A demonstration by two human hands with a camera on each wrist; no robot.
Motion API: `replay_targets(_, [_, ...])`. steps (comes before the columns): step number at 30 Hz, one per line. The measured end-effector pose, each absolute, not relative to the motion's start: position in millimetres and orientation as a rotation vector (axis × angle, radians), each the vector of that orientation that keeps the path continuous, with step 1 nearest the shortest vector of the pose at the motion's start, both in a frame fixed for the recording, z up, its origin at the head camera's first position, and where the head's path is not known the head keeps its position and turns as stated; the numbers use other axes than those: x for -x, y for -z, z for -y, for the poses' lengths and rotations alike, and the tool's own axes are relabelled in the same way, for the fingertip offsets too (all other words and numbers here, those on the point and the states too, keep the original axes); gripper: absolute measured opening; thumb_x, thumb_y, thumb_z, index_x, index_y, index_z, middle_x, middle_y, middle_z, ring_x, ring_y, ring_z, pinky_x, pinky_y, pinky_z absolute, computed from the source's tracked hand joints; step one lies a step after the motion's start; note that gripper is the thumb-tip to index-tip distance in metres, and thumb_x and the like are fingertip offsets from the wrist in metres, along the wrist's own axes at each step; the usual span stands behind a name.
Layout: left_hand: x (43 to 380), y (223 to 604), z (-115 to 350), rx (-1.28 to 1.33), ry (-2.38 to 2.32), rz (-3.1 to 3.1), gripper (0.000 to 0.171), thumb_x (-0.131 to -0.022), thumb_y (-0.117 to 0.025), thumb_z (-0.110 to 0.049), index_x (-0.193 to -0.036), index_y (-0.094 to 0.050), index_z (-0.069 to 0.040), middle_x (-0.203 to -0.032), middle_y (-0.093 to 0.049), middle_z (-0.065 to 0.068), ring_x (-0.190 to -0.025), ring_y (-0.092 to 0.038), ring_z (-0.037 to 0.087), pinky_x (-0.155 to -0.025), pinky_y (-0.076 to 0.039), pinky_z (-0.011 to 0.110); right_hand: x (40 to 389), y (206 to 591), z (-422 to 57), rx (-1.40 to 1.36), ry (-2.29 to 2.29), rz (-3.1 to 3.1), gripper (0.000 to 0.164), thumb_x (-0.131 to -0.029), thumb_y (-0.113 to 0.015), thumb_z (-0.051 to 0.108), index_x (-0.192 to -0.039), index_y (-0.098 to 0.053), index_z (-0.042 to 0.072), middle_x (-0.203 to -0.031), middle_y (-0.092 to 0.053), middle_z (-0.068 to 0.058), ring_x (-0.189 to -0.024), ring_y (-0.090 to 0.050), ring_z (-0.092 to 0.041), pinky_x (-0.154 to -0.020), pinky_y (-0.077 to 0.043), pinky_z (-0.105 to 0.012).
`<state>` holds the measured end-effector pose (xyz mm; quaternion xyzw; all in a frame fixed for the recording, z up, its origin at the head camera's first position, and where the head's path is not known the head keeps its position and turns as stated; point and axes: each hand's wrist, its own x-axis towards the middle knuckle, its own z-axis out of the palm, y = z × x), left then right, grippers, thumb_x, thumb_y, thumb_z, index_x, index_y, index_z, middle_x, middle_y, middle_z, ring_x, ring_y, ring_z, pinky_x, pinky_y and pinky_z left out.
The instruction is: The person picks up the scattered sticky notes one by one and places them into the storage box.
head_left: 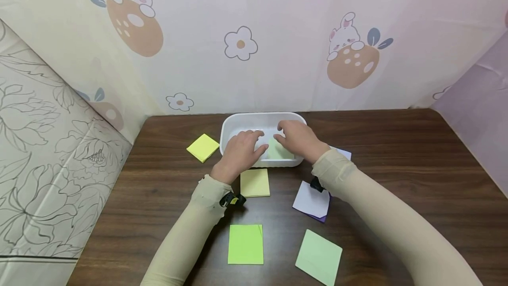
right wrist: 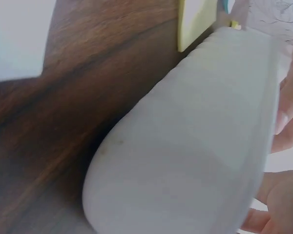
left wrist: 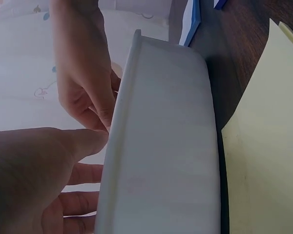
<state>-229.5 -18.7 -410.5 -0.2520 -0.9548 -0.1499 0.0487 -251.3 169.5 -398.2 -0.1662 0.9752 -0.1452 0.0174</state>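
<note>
One tray (head_left: pixel 254 120). Over it, two hands: one left hand (head_left: pixel 241 151), one right hand (head_left: pixel 298 138). Seven notes show, each stack counted once: one green note (head_left: pixel 279 151) inside the tray; one yellow note (head_left: pixel 203 148) left of it; one white note (head_left: pixel 345 153) by its right end; four on its near side, one cream (head_left: pixel 255 182), one lime (head_left: pixel 246 244), one mint (head_left: pixel 319 257), one white-and-purple (head_left: pixel 309 201).

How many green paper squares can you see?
3: a lime green square on the table, a pale green square to its right, and a third square in the white tray. More may be hidden there.
</note>
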Motion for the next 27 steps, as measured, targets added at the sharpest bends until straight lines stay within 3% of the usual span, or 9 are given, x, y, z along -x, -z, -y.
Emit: replay_targets(27, [212, 404, 25, 0.777, 0.504, 2.838, 0.042, -0.092, -0.054, -0.039, -0.123, -0.061, -0.012, -0.11, -0.067, 0.005, -0.094, -0.061, 0.023, -0.073, -0.049, 0.036, 204, 382, -166, 0.527, 0.696, -3.088, 0.039, -0.091, -0.057, 0.034, -0.114, -0.064, 0.003, -0.103, -0.067, -0.012, -0.092, -0.062, -0.025, -0.076, -0.049, -0.042])
